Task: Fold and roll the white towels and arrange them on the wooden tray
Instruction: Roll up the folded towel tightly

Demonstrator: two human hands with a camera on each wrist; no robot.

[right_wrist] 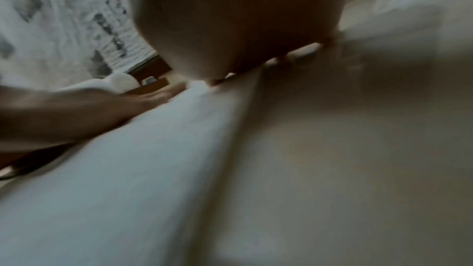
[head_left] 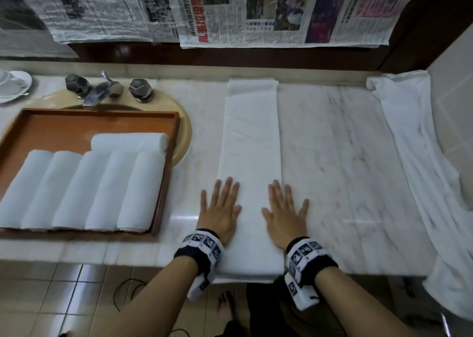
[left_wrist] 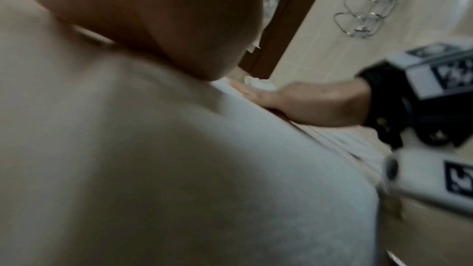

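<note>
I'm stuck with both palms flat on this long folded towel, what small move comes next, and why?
Probably curl the near end of the long folded white towel over to start the roll: left hand and right hand already press it flat, and six rolled towels sit in the wooden tray.

newspapers [head_left: 281, 11] | large red Chinese headline, upside down | not legible

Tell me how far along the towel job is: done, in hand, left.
Done: six rolled towels lie on the wooden tray, five side by side and one across behind them. In hand: the left hand and right hand press flat on a folded towel strip laid on the counter, not yet rolled. Left: rolling and traying that strip, plus the loose towel draped at the counter's right end.
</note>
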